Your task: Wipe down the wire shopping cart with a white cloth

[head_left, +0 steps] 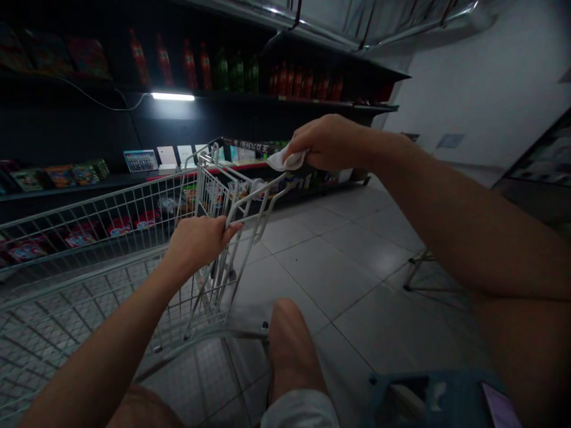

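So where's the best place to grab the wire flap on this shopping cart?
Take the wire flap by its top bar, reaching from above on your side, as the left hand does. That bar looks like the best grip because it sticks out at the free edge, so a hand can probably curl around it. The thin wires below sit closer together.

Soda bottles [236,71] on dark shelf [285,100]; tiled floor [321,267].
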The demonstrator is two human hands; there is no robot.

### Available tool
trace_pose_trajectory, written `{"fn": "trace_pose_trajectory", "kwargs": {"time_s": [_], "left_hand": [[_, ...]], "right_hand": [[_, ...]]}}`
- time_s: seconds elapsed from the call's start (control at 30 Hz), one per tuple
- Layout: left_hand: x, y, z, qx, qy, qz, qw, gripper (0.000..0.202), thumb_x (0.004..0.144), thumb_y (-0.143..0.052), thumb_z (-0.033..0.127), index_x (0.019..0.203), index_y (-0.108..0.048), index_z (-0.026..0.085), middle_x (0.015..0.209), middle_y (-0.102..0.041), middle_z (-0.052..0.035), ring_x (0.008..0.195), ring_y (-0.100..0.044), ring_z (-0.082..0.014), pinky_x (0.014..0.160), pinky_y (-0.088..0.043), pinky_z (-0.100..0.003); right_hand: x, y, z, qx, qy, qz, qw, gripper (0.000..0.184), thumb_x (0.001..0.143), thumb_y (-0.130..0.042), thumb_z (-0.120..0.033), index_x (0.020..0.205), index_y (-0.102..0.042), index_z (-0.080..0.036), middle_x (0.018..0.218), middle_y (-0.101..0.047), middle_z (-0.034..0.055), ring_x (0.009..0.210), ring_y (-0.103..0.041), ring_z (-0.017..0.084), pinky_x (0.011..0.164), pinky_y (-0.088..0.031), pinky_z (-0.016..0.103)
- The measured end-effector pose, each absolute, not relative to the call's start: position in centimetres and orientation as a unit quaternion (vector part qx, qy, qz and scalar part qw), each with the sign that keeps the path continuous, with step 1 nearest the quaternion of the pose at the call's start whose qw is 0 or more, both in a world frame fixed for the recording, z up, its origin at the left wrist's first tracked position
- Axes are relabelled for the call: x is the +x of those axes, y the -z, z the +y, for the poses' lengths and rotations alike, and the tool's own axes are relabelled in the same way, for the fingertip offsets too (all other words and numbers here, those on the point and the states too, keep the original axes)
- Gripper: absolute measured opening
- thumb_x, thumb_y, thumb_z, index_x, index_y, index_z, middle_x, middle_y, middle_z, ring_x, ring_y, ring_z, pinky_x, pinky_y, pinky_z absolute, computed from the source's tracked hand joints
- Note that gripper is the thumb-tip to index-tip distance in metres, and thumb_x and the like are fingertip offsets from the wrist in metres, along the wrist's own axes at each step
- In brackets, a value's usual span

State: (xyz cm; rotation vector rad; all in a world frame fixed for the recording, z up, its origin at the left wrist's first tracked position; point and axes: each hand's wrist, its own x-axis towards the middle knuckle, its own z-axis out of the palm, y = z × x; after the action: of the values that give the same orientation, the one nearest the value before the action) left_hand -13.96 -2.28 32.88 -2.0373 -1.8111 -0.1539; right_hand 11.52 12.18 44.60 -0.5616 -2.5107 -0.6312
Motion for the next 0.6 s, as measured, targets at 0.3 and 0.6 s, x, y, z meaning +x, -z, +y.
{"fn": "trace_pose_trajectory", "kwargs": {"time_s": [0.3,0.6], "left_hand": [[-15.3,-33.3,-3.6,-0.736,0.028,-0.642,0.211,0.077,0.094,-0.007,0.066,0.088,-0.069,0.02,0.07,-0.07,-0.0093,0.069,-0.069,-0.0275,0.055,-0.032,-0.031],[-21.7,-33.3,-5.7,-0.773,0.09,-0.612,0.141,0.057,0.093,-0.026,0.061,0.072,-0.064,0.023,0.056,-0.059,-0.0026,0.053,-0.056,-0.0179,0.054,-0.03,-0.028]], "right_hand": [[11.9,-44.5,9.9,-0.18,0.179,-0.924,0.285,0.02,0.092,-0.057,-0.029,0.087,-0.076,-0.025,0.083,-0.075,-0.0016,0.085,-0.069,0.009,0.081,-0.05,0.026],[8.6,-42.1,3.4,-0.115,0.205,-0.883,0.407,0.021,0.09,-0.053,-0.025,0.095,-0.073,-0.021,0.09,-0.067,0.0003,0.094,-0.064,0.015,0.091,-0.053,0.036]]}}
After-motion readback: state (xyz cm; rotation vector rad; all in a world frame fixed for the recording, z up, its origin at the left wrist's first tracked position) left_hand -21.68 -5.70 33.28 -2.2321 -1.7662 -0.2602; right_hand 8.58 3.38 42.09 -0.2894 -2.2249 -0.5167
